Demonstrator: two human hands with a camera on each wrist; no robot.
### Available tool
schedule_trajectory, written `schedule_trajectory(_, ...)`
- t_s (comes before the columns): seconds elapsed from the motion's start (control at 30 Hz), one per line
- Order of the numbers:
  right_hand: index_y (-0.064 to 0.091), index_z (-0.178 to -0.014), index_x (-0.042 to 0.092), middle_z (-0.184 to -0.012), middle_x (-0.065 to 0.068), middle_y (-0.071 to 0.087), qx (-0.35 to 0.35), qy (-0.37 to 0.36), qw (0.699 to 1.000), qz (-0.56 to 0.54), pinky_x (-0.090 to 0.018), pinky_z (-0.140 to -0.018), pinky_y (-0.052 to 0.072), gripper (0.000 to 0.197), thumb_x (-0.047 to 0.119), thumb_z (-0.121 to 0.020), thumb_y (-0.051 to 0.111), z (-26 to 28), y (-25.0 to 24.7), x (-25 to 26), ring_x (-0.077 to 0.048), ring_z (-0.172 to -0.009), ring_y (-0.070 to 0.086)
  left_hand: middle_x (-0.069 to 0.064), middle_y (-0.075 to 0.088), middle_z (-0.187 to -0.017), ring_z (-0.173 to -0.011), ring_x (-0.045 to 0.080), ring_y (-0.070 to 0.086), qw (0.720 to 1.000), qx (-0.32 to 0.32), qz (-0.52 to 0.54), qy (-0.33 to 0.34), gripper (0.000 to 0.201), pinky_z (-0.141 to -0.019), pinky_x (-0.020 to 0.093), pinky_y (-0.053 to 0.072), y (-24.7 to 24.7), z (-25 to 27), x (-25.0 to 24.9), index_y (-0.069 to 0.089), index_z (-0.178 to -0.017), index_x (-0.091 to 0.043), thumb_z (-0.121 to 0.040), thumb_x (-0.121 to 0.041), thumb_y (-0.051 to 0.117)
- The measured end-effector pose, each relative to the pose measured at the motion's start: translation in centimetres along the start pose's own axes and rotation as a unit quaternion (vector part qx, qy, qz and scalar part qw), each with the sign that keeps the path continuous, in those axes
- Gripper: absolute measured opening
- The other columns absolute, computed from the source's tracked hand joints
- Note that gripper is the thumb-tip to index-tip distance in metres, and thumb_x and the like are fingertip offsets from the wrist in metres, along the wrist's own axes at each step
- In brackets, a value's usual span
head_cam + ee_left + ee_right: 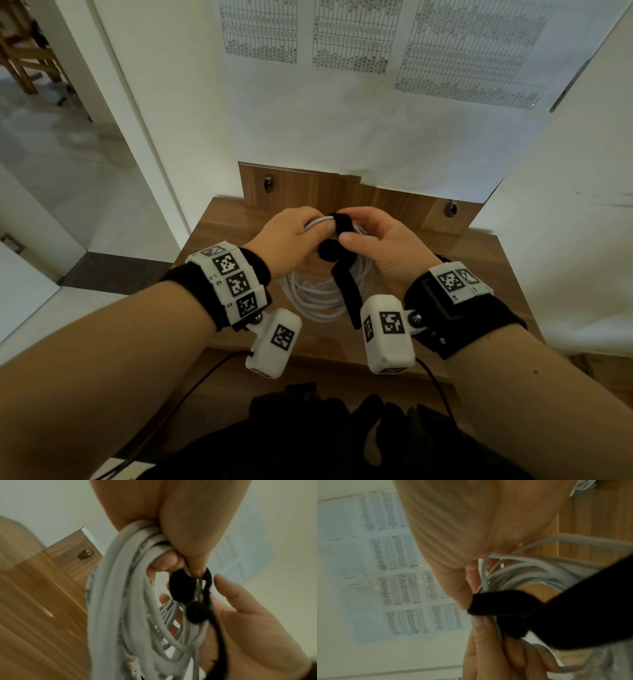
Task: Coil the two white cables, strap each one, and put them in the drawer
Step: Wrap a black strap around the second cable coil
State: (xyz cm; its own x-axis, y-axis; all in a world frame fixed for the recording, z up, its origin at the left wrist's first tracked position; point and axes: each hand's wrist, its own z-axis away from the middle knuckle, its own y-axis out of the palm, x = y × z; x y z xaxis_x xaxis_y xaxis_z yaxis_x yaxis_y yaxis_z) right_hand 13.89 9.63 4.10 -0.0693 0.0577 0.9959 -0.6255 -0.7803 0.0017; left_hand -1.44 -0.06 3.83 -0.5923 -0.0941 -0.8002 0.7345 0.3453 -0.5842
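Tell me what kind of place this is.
Probably a home or small office corner, though that's a guess. A small wooden table stands against a white wall hung with printed table sheets; a wooden chair stands on a tiled floor through the doorway on the left.

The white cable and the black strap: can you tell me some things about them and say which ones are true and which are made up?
1. The left hand holds the coiled white cable. True.
2. The black strap lies flat on the wooden table. False: it loops over the coil, its tail hanging down.
3. The right hand pinches the strap. True.
4. The cable is stretched out straight. False: it is wound in loops.
5. Printed sheets hang on the wall. True.
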Motion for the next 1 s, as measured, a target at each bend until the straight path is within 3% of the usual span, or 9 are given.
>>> schedule_trajectory(0.2, 0.062, -0.109, 0.025, -0.098, 0.005, 0.067, -0.016, -0.041, 0.975, 0.216, -0.029, -0.085, 0.054, 0.037, 0.015, -0.077, 0.079, -0.5, 0.0, 0.2, -0.010, -0.090, 0.066, -0.003, 0.051, -0.052, -0.044, 0.013, 0.048, 0.986, 0.052, 0.154, -0.049, 0.033, -0.053, 0.030, 0.048, 0.0, 0.3, 0.0, 0.061, -0.096, -0.008, -0.098, -0.038, 0.048)
schedule_trajectory(0.33, 0.063, -0.097, 0.016, -0.080, 0.002, 0.065, -0.026, -0.039, 0.969, 0.243, -0.018, -0.059, 0.050, 0.025, 0.009, -0.077, 0.077, -0.4, 0.4, 0.2, -0.009, -0.065, 0.060, -0.001, 0.049, -0.053, -0.043, 0.012, 0.047, 0.982, 0.076, 0.168, -0.049, 0.032, -0.052, 0.028, 0.047, 0.2, 0.5, -0.2, 0.060, -0.097, -0.007, -0.099, -0.036, 0.046)
schedule_trajectory(0.43, 0.064, -0.091, 0.009, -0.073, -0.005, 0.063, -0.039, -0.019, 0.969, 0.242, -0.018, -0.050, 0.048, 0.017, 0.003, -0.078, 0.074, -0.7, 0.6, -0.3, -0.012, -0.056, 0.057, 0.000, 0.048, -0.055, -0.043, 0.012, 0.045, 0.980, 0.083, 0.171, -0.055, 0.039, -0.051, 0.025, 0.047, 0.3, 0.6, -0.4, 0.059, -0.104, 0.002, -0.099, -0.035, 0.046)
schedule_trajectory(0.53, 0.068, -0.093, 0.006, -0.074, -0.010, 0.068, -0.034, 0.015, 0.981, 0.188, -0.023, -0.056, 0.054, 0.013, 0.002, -0.081, 0.072, -0.5, 0.8, -0.7, -0.013, -0.055, 0.063, -0.002, 0.049, -0.054, -0.043, 0.010, 0.045, 0.980, 0.094, 0.165, -0.061, 0.036, -0.051, 0.026, 0.047, 0.2, 0.7, -0.3, 0.060, -0.108, -0.001, -0.099, -0.034, 0.047)
schedule_trajectory(0.63, 0.070, -0.097, 0.002, -0.084, -0.013, 0.073, 0.002, 0.048, 0.993, 0.105, -0.025, -0.069, 0.057, 0.018, -0.001, -0.080, 0.071, -0.4, 0.5, -0.9, -0.017, -0.074, 0.072, -0.001, 0.053, -0.056, -0.042, 0.009, 0.046, 0.981, 0.097, 0.154, -0.065, 0.033, -0.049, 0.023, 0.046, 0.1, 0.7, -0.2, 0.061, -0.109, -0.006, -0.099, -0.034, 0.047)
schedule_trajectory(0.7, 0.069, -0.103, -0.002, -0.097, -0.020, 0.072, 0.036, 0.071, 0.996, 0.044, -0.037, -0.086, 0.056, 0.028, 0.000, -0.075, 0.072, -0.4, 0.3, -0.9, -0.028, -0.093, 0.071, -0.001, 0.056, -0.060, -0.043, 0.009, 0.047, 0.982, 0.096, 0.147, -0.062, 0.032, -0.048, 0.020, 0.045, 0.1, 0.7, -0.2, 0.062, -0.108, -0.008, -0.099, -0.034, 0.046)
schedule_trajectory(0.8, 0.063, -0.112, -0.003, -0.105, -0.025, 0.067, 0.071, 0.121, 0.987, -0.076, -0.051, -0.101, 0.047, 0.037, 0.004, -0.076, 0.062, -0.6, 0.0, -1.1, -0.038, -0.103, 0.064, 0.000, 0.062, -0.067, -0.044, 0.010, 0.048, 0.983, 0.095, 0.145, -0.057, 0.032, -0.049, 0.019, 0.044, 0.0, 0.7, -0.2, 0.063, -0.109, -0.010, -0.099, -0.035, 0.046)
schedule_trajectory(0.93, 0.057, -0.111, 0.000, -0.104, -0.023, 0.055, 0.157, 0.141, 0.956, -0.204, -0.048, -0.100, 0.045, 0.051, 0.038, -0.079, 0.068, -0.1, 0.0, -1.5, -0.035, -0.098, 0.056, 0.000, 0.068, -0.076, -0.046, 0.012, 0.050, 0.983, 0.097, 0.148, -0.056, 0.033, -0.049, 0.021, 0.046, -0.4, 0.7, -0.4, 0.063, -0.113, -0.016, -0.098, -0.040, 0.046)
schedule_trajectory(1.0, 0.058, -0.113, 0.000, -0.097, -0.023, 0.056, 0.154, 0.150, 0.940, -0.266, -0.043, -0.092, 0.051, 0.069, 0.062, -0.081, 0.052, 0.4, 0.0, -1.3, -0.033, -0.090, 0.060, 0.001, 0.071, -0.080, -0.047, 0.013, 0.051, 0.982, 0.109, 0.147, -0.051, 0.033, -0.050, 0.022, 0.046, -0.6, 0.8, -0.6, 0.063, -0.112, -0.017, -0.098, -0.041, 0.044)
